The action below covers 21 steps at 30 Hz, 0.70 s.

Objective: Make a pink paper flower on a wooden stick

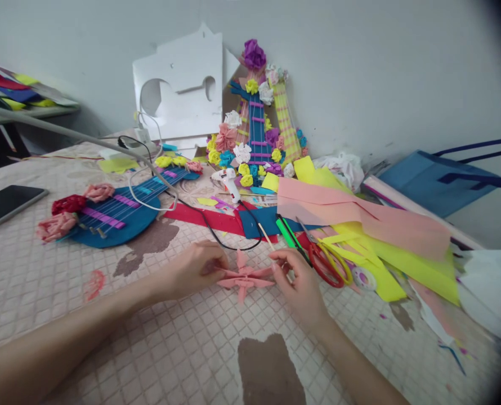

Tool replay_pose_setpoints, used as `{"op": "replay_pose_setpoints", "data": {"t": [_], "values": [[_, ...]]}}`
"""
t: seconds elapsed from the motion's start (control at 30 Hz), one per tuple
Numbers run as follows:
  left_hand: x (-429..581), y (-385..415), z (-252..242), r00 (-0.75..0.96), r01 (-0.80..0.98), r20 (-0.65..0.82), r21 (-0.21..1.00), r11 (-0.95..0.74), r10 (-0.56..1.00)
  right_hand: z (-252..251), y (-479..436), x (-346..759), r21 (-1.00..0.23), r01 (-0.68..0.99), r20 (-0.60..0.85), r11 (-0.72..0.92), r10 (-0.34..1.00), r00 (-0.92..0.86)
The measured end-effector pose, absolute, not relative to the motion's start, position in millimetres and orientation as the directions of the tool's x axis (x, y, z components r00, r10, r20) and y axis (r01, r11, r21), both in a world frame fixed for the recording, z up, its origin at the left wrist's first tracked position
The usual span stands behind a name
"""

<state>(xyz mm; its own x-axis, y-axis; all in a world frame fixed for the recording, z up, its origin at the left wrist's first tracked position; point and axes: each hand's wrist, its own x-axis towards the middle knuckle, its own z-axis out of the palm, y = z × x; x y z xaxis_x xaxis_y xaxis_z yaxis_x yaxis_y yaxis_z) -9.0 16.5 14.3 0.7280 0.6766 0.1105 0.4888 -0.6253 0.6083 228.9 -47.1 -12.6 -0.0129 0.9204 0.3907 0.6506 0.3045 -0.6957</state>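
A pink star-like piece of folded crepe paper (245, 277) lies between my two hands on the checked tablecloth. My left hand (200, 267) has its fingers closed on the tip of the left petal. At the right petal, my right hand (295, 281) pinches the tip between thumb and index finger. A thin wooden stick (266, 236) slants just above my right fingers. Beyond the hands, a white glue gun (227, 183) stands with its black cord looping toward the front.
A blue paper guitar with roses (119, 216) lies left, near a phone (9, 205). Red-handled scissors (324, 264), a green cutter (288, 233) and pink and yellow paper sheets (360, 216) are at the right. Flowered guitars (258, 126) and white board (183, 84) lean on the wall.
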Motion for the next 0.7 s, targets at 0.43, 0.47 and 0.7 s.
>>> {"op": "replay_pose_setpoints", "data": {"t": [0.43, 0.47, 0.7], "values": [[-2, 5, 8, 0.601, 0.496, 0.234, 0.64, -0.586, 0.764, 5, -55, 237, -0.525, 0.737, 0.561, 0.427, 0.824, -0.078], [-2, 4, 8, 0.603, 0.497, 0.24, 0.633, -0.594, 0.761, 1, -54, 235, -0.522, 0.738, 0.532, 0.428, 0.839, -0.111], [2, -4, 2, 0.642, 0.549, 0.209, 0.545, -0.633, 0.737, -15, -51, 236, -0.57, 0.735, 0.478, 0.367, 0.876, -0.066]]}}
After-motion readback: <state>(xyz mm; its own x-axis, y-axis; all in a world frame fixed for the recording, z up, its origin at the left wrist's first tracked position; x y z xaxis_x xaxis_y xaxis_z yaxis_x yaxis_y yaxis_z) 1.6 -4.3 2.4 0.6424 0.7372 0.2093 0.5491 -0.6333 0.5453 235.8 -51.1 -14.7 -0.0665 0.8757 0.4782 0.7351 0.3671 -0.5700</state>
